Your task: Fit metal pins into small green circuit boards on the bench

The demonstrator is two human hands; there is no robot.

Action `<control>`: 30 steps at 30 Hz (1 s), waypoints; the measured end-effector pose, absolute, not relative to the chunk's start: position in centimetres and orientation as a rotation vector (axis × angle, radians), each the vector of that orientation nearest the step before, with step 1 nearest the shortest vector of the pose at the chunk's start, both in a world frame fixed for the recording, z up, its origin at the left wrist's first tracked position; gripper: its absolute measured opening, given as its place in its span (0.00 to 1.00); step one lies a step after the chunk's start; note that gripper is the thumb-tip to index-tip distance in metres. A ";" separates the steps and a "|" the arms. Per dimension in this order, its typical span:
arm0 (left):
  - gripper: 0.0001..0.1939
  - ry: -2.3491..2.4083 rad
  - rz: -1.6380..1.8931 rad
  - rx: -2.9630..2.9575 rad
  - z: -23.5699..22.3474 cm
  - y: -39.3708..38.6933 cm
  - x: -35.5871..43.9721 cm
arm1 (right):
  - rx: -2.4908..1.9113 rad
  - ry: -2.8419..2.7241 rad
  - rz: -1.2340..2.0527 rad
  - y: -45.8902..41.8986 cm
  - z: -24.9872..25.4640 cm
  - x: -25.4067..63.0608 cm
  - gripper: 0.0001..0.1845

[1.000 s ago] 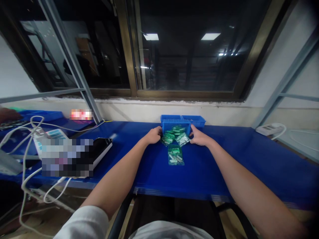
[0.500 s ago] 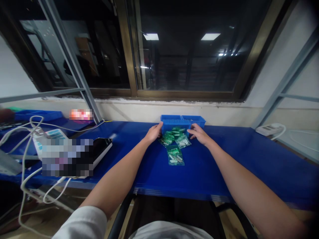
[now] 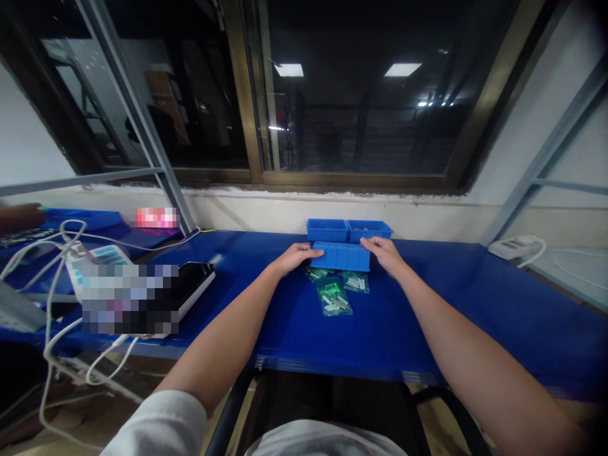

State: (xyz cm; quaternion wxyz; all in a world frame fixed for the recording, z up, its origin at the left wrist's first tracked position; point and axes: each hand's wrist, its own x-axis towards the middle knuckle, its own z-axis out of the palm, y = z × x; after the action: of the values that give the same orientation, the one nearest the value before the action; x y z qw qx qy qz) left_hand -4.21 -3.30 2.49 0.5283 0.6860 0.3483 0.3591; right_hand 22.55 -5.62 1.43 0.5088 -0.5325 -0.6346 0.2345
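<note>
Between my hands is a small blue plastic bin (image 3: 341,256), its ribbed side facing me. My left hand (image 3: 295,258) grips its left end, thumb on the near face. At the right end my right hand (image 3: 382,253) closes on the rim. In front of and partly beneath the bin lie small clear green-tinted bags; one bag (image 3: 335,297) lies nearest me with white and metallic small parts inside, and another bag (image 3: 357,282) shows at the right. The bin hides the rest of the pile.
Two blue bins (image 3: 327,228) stand side by side against the wall. To the left are a dark-screened device (image 3: 194,278), looping white cables (image 3: 50,310) and a co-worker's hand (image 3: 21,218) by another blue bin (image 3: 88,219). A white power strip (image 3: 515,247) sits far right.
The bin was tipped with its opening toward me over the bags. It has turned and come down nearer, so its outer side now covers much of the pile.
</note>
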 end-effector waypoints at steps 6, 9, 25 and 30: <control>0.17 0.954 0.739 1.839 2.5 -3.3 -4.5 | -1.233 -1.617 0.844 -6.5 1.2 21.8 0.32; 0.19 0.947 0.732 1.934 2.6 -3.2 -4.7 | -1.225 -1.715 0.836 -7.1 1.5 21.5 0.44; 0.19 0.886 0.867 1.905 3.0 -3.5 -4.6 | -1.210 -1.754 0.647 -7.3 2.3 21.1 0.44; 0.21 0.797 1.167 1.825 3.6 -3.8 -4.2 | -1.044 -1.664 0.520 -7.6 3.1 20.4 0.50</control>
State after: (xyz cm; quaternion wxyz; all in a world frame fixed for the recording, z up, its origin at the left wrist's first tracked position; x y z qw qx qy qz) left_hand -4.23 -3.83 3.65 0.4047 0.7231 0.3157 0.4623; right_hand 20.44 -7.61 3.08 0.5267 -0.4368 -0.6960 0.2174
